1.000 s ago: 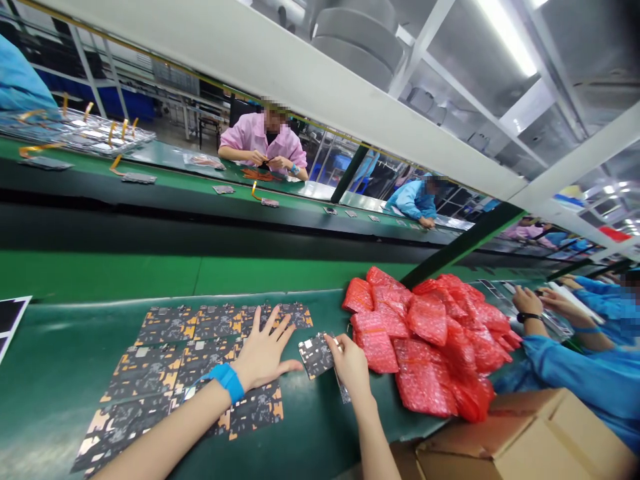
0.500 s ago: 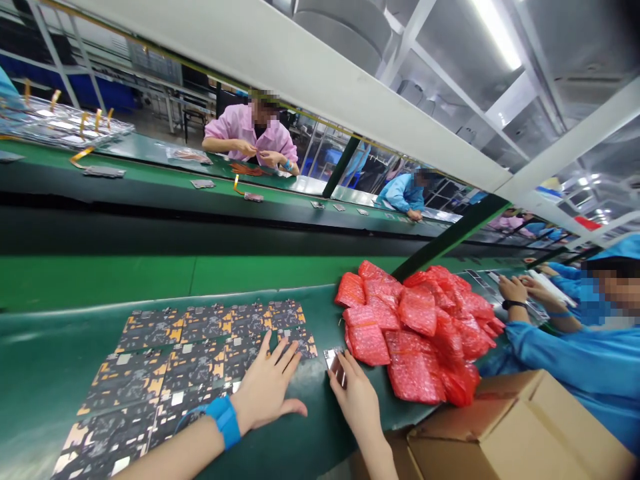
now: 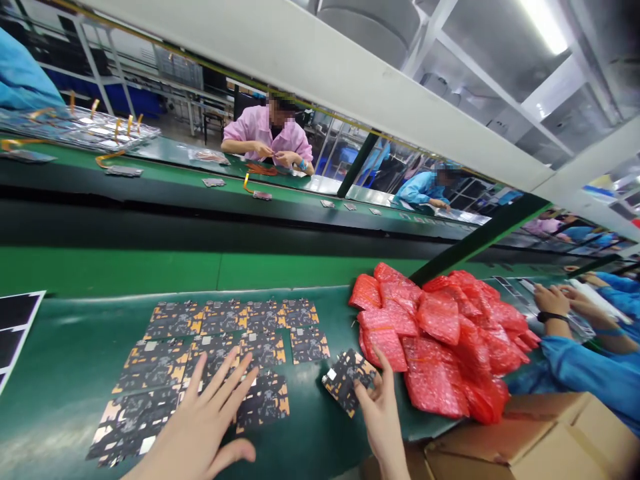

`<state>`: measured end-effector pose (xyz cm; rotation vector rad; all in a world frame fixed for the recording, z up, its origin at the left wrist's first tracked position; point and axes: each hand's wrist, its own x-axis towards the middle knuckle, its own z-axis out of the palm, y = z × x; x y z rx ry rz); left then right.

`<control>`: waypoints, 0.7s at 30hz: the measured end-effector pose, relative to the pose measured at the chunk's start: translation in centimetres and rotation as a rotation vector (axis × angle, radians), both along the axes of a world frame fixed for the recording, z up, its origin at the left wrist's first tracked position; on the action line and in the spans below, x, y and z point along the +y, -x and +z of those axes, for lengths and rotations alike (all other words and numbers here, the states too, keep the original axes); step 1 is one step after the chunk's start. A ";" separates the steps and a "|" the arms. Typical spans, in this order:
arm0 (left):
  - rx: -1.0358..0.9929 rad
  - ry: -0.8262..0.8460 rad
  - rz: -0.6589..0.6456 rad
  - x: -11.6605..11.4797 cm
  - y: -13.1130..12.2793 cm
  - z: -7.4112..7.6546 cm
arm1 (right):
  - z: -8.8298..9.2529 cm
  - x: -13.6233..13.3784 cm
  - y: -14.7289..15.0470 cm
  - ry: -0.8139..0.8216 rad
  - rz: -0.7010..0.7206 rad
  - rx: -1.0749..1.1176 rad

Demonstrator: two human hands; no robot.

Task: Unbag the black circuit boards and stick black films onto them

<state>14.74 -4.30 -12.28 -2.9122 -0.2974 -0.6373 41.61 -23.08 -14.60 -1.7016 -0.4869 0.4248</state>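
In the head view, the right hand [image 3: 380,403] is grasping a printed circuit board [image 3: 344,380] between thumb and fingers, the board jutting out left of that hand. The left hand [image 3: 200,413] is lying released, fingers splayed, over laid-out circuit boards [image 3: 263,348]; whether it is touching them is unclear. Red bubble-wrap pouches [image 3: 435,327] are lying heaped just right of the right hand.

A glossy green tabletop [image 3: 60,360] spans the foreground. Beyond its far edge lie a brighter green panel [image 3: 125,270], a dark band [image 3: 200,230] and a second green work surface [image 3: 175,180]. Towards the far edge's right, a dark green post [image 3: 483,239] slants beneath a broad white beam [image 3: 310,60]. A fluorescent tube [image 3: 545,27] lights the grey ceiling [image 3: 485,60]; metal poles [image 3: 92,65] stand behind.
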 end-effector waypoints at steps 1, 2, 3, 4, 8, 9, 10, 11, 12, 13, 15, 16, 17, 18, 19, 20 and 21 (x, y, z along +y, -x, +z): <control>0.012 0.011 0.003 -0.4 0.7 -0.4 | -0.7 -0.2 0.8 0.002 -0.054 0.020; 0.020 0.024 -0.006 -0.8 1.1 -0.7 | -1.3 -0.6 1.4 0.044 -0.103 -0.006; 0.032 0.039 -0.026 -1.2 1.2 -1.0 | -2.0 -1.0 1.9 0.109 -0.145 -0.062; 0.043 0.053 -0.059 -1.7 1.1 -1.3 | -2.5 -1.4 2.2 0.189 -0.185 -0.149; 0.060 0.079 -0.170 -3.0 -0.5 -1.5 | -4.0 -2.5 2.4 0.448 -0.291 -0.514; 0.062 0.084 -0.171 -3.2 -0.8 -1.5 | -4.2 -2.5 2.3 0.471 -0.307 -0.557; 0.059 0.085 -0.163 -3.3 -0.9 -1.5 | -4.4 -2.5 2.3 0.478 -0.317 -0.591; 0.057 0.084 -0.149 -3.3 -0.7 -1.5 | -4.5 -2.6 2.3 0.474 -0.316 -0.638; 0.056 0.082 -0.128 -3.3 -0.4 -1.6 | -4.7 -2.6 2.4 0.468 -0.286 -0.712; 0.054 0.077 -0.096 -3.3 0.2 -1.8 | -4.8 -2.7 2.5 0.461 -0.220 -0.810; 0.055 0.067 -0.023 -3.3 1.6 -2.3 | -5.1 -2.9 2.9 0.456 0.015 -1.037; 0.063 0.063 0.003 -3.4 2.3 -2.6 | -5.2 -3.0 3.1 0.458 0.147 -1.134; 0.074 0.060 0.018 -3.5 3.0 -2.9 | -5.3 -3.0 3.3 0.463 0.256 -1.202; 0.085 0.058 0.021 -3.6 3.5 -3.2 | -5.3 -2.9 3.6 0.472 0.331 -1.248; 0.095 0.059 0.019 -3.7 3.8 -3.5 | -5.4 -2.7 3.9 0.481 0.369 -1.273; 0.103 0.061 0.017 -3.9 4.0 -3.7 | -5.4 -2.4 4.2 0.489 0.382 -1.282; 0.105 0.064 0.022 -4.0 4.1 -3.8 | -5.3 -2.0 4.6 0.495 0.383 -1.280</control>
